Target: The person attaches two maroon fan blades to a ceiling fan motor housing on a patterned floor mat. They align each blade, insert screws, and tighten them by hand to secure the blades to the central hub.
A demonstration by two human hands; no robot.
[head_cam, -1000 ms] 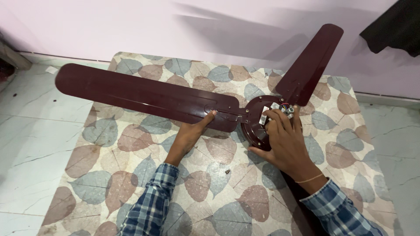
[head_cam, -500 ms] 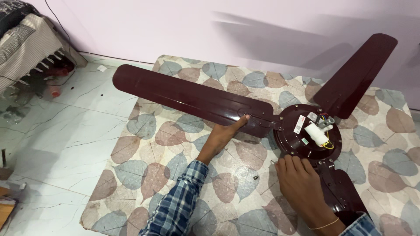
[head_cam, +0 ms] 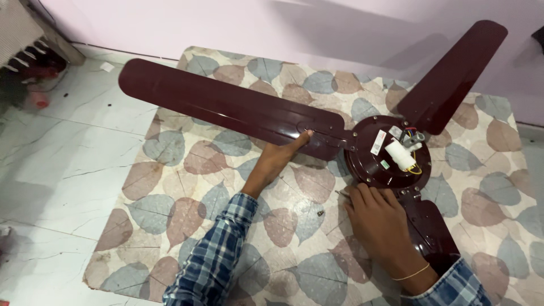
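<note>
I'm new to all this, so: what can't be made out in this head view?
- Third fan blade: partly under the right hand, far end behind the sleeve.
- Right hand's fingers: whatever thin thing they touch is too small.
- Small piece on the mat: too tiny to identify.
- Left hand: palm hidden below the blade.
</note>
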